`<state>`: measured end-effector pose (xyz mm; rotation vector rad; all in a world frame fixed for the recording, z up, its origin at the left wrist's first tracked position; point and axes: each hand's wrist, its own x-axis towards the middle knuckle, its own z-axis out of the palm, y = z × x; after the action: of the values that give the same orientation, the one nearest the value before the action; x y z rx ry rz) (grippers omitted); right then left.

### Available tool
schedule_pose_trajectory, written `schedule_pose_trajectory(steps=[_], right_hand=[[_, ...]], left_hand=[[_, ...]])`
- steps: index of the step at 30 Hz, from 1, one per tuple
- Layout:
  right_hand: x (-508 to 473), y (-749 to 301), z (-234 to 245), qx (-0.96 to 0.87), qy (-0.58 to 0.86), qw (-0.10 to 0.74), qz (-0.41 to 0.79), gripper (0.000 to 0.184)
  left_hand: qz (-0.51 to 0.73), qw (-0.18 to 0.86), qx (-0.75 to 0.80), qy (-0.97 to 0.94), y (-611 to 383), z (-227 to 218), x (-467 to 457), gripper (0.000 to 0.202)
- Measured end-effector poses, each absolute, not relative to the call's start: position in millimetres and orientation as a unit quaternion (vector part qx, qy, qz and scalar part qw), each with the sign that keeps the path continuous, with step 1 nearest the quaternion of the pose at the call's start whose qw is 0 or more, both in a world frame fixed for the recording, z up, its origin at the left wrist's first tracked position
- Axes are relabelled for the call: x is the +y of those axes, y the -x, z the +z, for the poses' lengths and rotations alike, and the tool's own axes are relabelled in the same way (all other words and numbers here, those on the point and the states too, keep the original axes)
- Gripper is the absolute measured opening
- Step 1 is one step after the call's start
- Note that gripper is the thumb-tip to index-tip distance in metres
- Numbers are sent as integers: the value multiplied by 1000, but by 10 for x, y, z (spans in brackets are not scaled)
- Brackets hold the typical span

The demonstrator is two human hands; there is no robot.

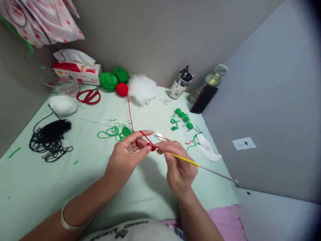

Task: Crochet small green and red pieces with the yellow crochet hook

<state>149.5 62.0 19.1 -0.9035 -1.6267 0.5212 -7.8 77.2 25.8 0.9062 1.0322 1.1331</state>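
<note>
My left hand point(126, 152) pinches a small red crocheted piece point(151, 146) between thumb and fingers, with the red yarn strand point(130, 113) running over my forefinger. That strand leads back to a red yarn ball point(122, 89). My right hand point(178, 165) is closed round a crochet hook with a yellow grip point(185, 160), its tip at the red piece. The hook's metal shaft sticks out to the right. Small silver thread snips point(160, 136) lie just behind my fingers.
On the pale green cloth point(37, 187) lie a black yarn tangle point(51, 139), a white yarn ball point(62, 104), red scissors point(88, 96), two green yarn balls point(113, 78), white stuffing point(141, 88), loose green yarn point(114, 132), several green crocheted bits point(183, 117), a tissue box point(77, 72), a jar point(179, 86), a phone point(203, 99) and a bottle point(213, 79).
</note>
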Motion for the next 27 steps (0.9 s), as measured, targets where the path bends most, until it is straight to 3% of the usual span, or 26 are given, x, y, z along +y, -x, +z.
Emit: schedule_pose_trajectory(steps=[14,22,27], right_hand=[[628,-1502,169,-713,362,565,203,28],[683,-1401,84,-488,410,639,431,17],[686,-1376,67,-484,408,648,423,17]], left_hand=[[480,534,495,-490,89,254,779,32],[494,615,462,-404,57,297,757,27],[512,617,454,-389,32,279,723,30]])
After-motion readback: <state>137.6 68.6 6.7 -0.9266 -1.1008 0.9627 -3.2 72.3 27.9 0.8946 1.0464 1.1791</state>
